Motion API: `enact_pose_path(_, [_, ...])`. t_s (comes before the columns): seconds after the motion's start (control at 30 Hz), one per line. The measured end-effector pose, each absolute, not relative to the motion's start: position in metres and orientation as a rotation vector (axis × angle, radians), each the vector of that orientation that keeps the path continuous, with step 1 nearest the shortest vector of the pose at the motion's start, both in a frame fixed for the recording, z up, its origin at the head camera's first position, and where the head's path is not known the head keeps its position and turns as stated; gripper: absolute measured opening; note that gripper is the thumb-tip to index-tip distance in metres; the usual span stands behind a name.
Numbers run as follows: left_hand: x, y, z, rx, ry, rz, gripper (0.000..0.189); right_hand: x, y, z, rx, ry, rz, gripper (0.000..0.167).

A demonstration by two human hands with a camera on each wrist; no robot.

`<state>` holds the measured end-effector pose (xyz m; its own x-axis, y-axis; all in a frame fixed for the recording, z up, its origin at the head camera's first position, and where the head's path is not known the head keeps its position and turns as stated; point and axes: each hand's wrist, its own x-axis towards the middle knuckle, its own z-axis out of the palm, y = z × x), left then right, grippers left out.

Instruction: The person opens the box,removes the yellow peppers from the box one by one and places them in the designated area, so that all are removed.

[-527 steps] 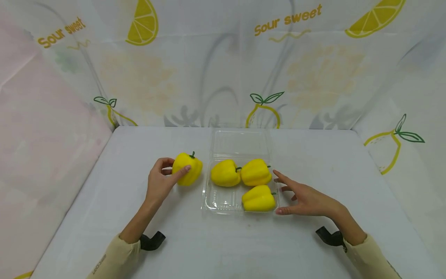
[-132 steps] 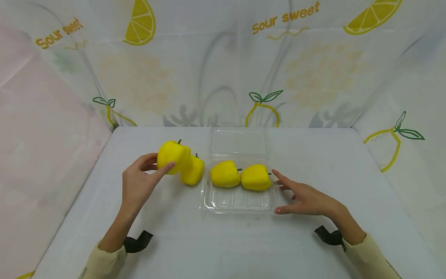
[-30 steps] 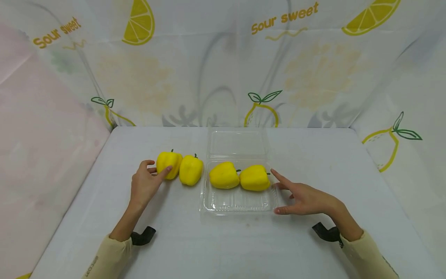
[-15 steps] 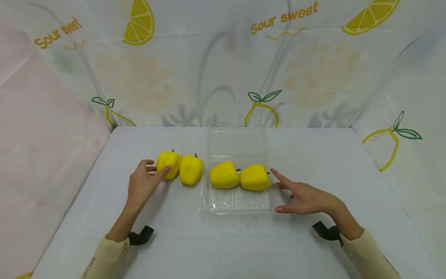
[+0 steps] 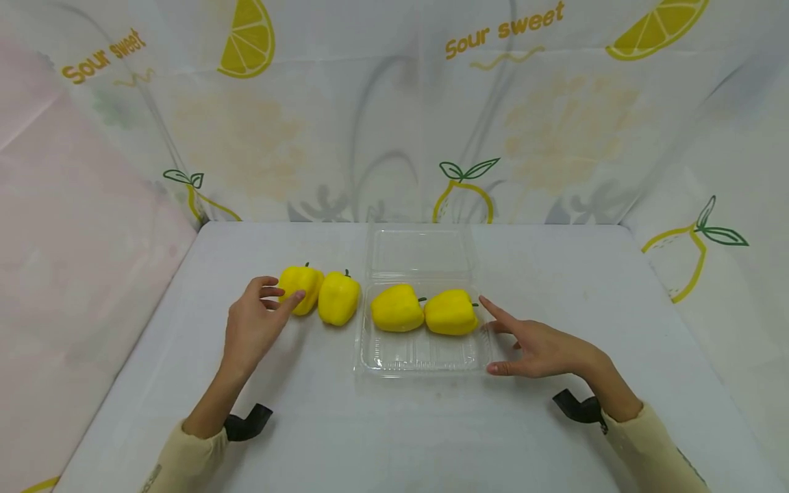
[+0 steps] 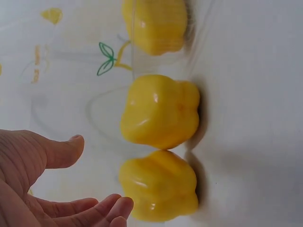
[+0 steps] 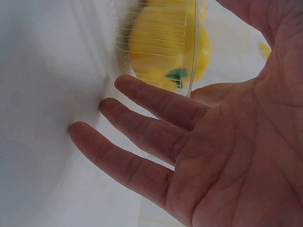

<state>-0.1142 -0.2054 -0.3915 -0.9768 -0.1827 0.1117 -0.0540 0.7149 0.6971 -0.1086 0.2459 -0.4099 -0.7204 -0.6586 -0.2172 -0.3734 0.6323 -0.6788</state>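
In the head view two yellow bell peppers stand side by side on the table: a left bell pepper (image 5: pixel 298 282) and one nearer the box (image 5: pixel 339 298). My left hand (image 5: pixel 255 325) is spread beside the left pepper; in the left wrist view the thumb stands away from it and the fingertips (image 6: pixel 124 205) overlap its edge. Two more bell peppers, one on the left (image 5: pixel 396 308) and one on the right (image 5: pixel 451 312), lie in the rear half of a clear plastic clamshell box (image 5: pixel 425 373). At the box's right side rests my right hand (image 5: pixel 542 349), fingers extended, index fingertip and thumb at its rim.
The clamshell's transparent lid (image 5: pixel 422 253) lies folded back toward the rear edge of the white table (image 5: pixel 394 438). A printed cloth (image 5: pixel 345 123) hangs behind, with further cloth at both sides. Black wrist mounts (image 5: pixel 249 422) stick out from both sleeves.
Earlier three peppers sat in the box; the front one is out. My left hand lowered a pepper to the table beside the other, then loosened its fingers and drew slightly left. My right hand stays put.
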Motion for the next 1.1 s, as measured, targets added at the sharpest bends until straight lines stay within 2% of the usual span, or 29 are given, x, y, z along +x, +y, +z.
enact_pose_path(1.1, [-0.108, -0.15, -0.385, -0.127, -2.774, -1.157, 0.053, -0.106, 0.246, -0.41, -0.78, 2.42, -0.85, 0.108])
